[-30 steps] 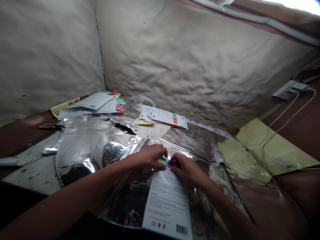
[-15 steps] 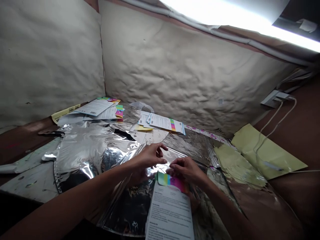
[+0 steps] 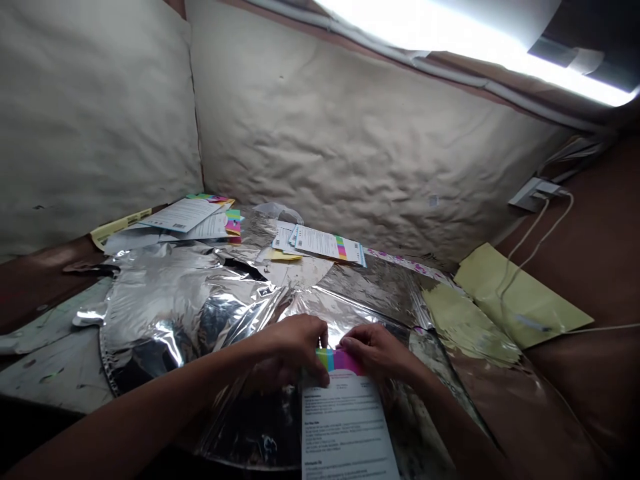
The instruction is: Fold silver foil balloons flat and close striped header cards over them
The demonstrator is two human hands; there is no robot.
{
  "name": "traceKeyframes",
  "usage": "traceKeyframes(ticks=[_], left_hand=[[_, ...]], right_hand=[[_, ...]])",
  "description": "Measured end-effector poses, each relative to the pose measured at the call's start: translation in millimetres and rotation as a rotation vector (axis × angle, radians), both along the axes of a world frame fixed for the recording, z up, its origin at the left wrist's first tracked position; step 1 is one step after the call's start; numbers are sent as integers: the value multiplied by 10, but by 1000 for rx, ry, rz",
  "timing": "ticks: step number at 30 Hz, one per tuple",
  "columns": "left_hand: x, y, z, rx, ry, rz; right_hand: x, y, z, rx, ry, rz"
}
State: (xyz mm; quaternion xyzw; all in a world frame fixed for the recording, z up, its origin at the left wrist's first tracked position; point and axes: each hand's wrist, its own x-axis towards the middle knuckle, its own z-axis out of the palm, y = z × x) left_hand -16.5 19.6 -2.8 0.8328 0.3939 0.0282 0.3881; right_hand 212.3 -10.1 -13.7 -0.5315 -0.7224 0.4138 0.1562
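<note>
A white printed card with a rainbow-striped top edge lies on a clear plastic bag over crumpled silver foil. My left hand is closed with its fingertips pinching the card's top left corner. My right hand is closed too, its fingers pressed on the card's top edge at the striped band. Both hands sit close together, nearly touching, at the card's top. What lies under the palms is hidden.
More printed cards lie in piles at the back left and the back middle. Yellow paper sheets lie at the right, with white cables running to a wall socket. A padded beige wall closes the back.
My left hand, with fingers spread half a second ago, has closed down onto the card's top corner. The card has shifted slightly towards me. The view has tilted up, showing the strip light.
</note>
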Motion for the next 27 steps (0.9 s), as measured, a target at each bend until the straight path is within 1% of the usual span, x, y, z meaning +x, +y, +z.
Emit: traceKeyframes(ticks=[2, 3, 4, 7, 9, 10, 12, 15, 18, 20, 22, 25, 27], left_hand=[[-16, 67, -19, -119, -139, 45], [-19, 97, -38, -184, -224, 82], [-18, 120, -62, -254, -315, 127], [6, 149, -130, -466, -547, 250], [28, 144, -156, -549, -639, 294], [38, 139, -161, -556, -666, 305], [55, 130, -157, -518, -705, 327], [74, 122, -132, -457, -771, 361], [85, 114, -119, -517, -848, 379], [88, 112, -124, -583, -893, 354], [84, 118, -135, -599, -916, 331], [61, 141, -136, -534, -877, 330], [38, 160, -120, -495, -833, 311]], right_hand=[[49, 43, 59, -134, 106, 4], [61, 64, 83, -162, 166, -22], [67, 84, 108, -164, 221, -62], [51, 139, 198, -106, 334, -180], [27, 166, 263, -100, 360, -192], [14, 177, 289, -116, 366, -190], [-14, 198, 316, -152, 377, -198], [-52, 246, 287, -177, 441, -232], [-66, 312, 231, -111, 525, -299], [-51, 354, 239, -56, 525, -327], [-24, 392, 317, -91, 496, -250], [-1, 456, 531, -193, 435, -31], [-19, 515, 672, -183, 354, 78]])
